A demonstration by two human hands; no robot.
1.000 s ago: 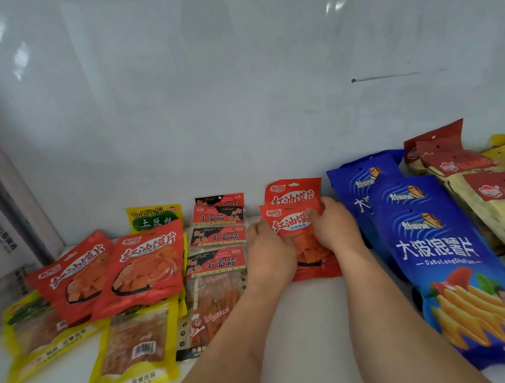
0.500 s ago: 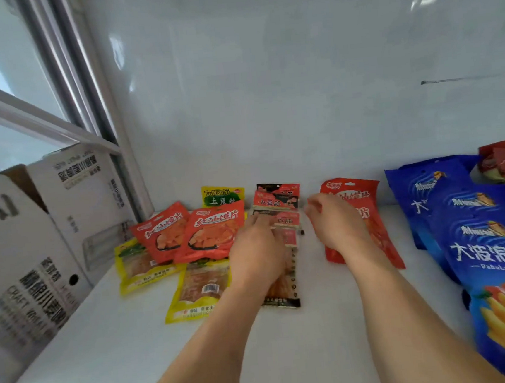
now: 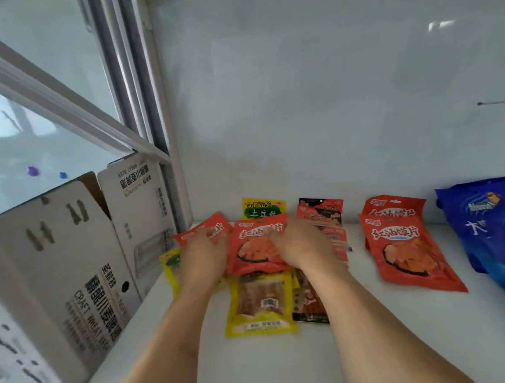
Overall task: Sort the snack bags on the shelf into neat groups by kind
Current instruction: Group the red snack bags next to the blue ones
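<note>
Both hands have shifted left since half a second ago, off the dark strip packs and the right-hand red pair and onto the red bags at centre-left of the frame. Now the left hand [image 3: 203, 258] lies over the leftmost red bag [image 3: 188, 236], fingers curled at its top edge, though whether they actually grip it I cannot tell. Beside it the right hand [image 3: 303, 245] rests on the middle red bag [image 3: 255, 252], fingertips bent onto its right upper corner. Under these lie a yellow bag [image 3: 261, 306] and dark strip packs [image 3: 320, 213], with a green-labelled yellow pack [image 3: 263, 208] behind. Two more red bags [image 3: 409, 254] sit apart to the right, blue chip bags [image 3: 499, 231] at the right edge, all on the white shelf [image 3: 379, 333]. Cardboard boxes [image 3: 68, 268] stand at lower left
</note>
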